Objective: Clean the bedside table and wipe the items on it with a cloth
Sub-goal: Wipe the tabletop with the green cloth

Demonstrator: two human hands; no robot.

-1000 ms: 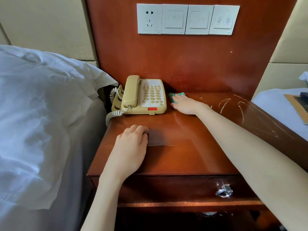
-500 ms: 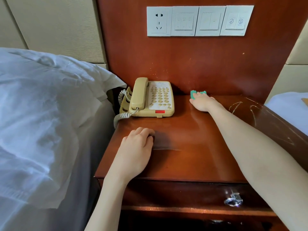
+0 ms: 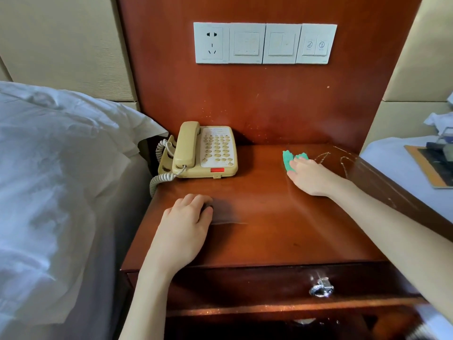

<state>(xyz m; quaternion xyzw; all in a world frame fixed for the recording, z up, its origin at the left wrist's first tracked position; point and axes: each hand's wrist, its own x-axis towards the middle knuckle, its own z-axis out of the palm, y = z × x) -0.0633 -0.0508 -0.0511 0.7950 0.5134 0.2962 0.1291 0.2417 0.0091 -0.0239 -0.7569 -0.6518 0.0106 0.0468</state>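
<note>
Right hand (image 3: 309, 176) w/ green cloth (image 3: 288, 158) is now sitting further right on bedside table (image 3: 269, 231), fingers pressing cloth flat; left hand (image 3: 186, 225) is resting loosely curled, away from beige phone (image 3: 203, 150).

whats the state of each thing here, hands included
left hand: resting on the table, holding nothing
right hand: pressing the cloth flat
green cloth: bunched under the fingers
telephone: handset on its cradle
bedside table: scratched at the back right
drawer: closed
</note>
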